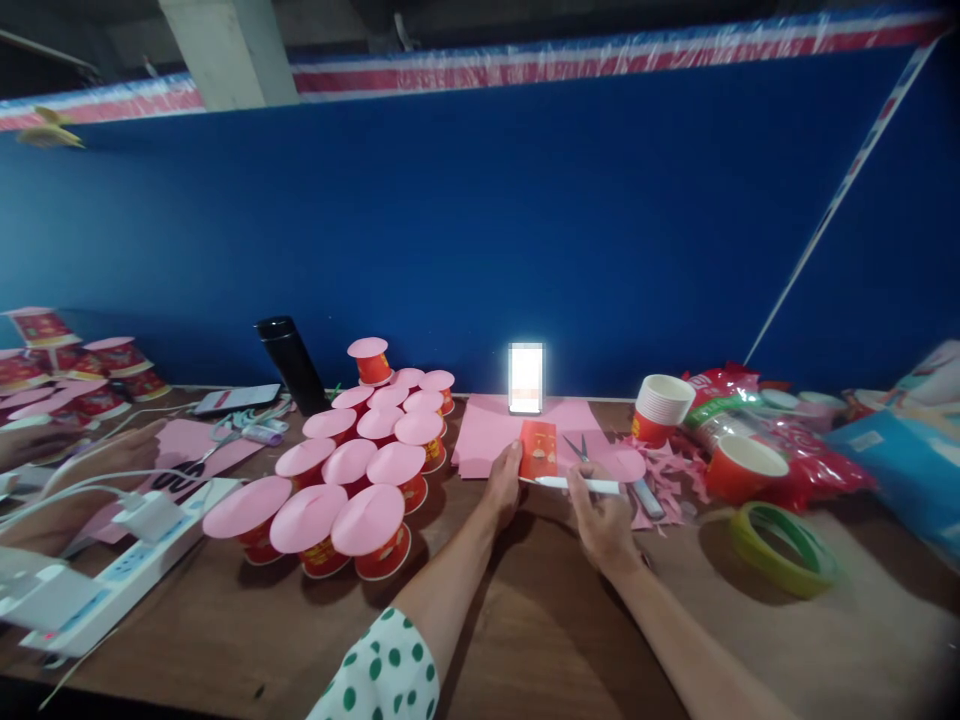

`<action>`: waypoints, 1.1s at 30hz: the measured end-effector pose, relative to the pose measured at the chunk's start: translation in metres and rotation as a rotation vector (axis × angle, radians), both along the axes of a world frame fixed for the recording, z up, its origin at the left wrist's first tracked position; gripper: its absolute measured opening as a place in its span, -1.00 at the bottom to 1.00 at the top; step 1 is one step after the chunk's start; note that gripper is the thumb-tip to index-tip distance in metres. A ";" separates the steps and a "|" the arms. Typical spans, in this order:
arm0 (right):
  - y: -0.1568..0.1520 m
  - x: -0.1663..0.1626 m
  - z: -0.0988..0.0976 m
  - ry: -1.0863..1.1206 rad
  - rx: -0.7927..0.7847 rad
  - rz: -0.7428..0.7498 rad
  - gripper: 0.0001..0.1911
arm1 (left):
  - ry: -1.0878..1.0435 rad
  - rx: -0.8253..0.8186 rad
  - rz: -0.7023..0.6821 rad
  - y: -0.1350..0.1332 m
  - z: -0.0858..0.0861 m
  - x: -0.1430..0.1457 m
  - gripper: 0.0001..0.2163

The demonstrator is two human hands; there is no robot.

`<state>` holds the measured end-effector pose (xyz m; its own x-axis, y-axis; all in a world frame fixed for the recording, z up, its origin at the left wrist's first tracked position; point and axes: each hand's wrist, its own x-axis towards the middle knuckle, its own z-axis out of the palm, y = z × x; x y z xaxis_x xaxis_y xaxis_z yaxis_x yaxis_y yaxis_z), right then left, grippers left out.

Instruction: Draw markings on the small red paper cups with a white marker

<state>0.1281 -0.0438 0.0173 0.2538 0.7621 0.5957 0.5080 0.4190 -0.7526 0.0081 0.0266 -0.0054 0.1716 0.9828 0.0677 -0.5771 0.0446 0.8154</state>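
Note:
My left hand (504,484) grips the left side of a red paper cup (538,450) that stands upside down on pink paper (491,430). My right hand (600,515) is closed on a white pen-like stick (592,486) laid along the cup's rim. Small scissors (579,447) lie just behind my right hand, beside a cut pink disc (621,464). To the left stand several upturned red cups topped with pink discs (351,480).
A lit phone (526,378) leans on the blue wall. Stacked paper cups (660,408), a single cup (742,467), red packets (780,440) and a tape roll (781,548) lie right. A black flask (291,364) and white power strip (112,575) sit left.

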 end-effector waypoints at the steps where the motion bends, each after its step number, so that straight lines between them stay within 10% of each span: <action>1: 0.000 0.000 0.000 -0.004 -0.003 -0.006 -0.73 | -0.006 -0.013 -0.005 0.000 0.001 0.000 -0.62; 33: 0.004 0.005 -0.006 0.038 -0.021 -0.045 -0.69 | -0.196 -0.192 0.024 -0.001 0.010 -0.001 -0.73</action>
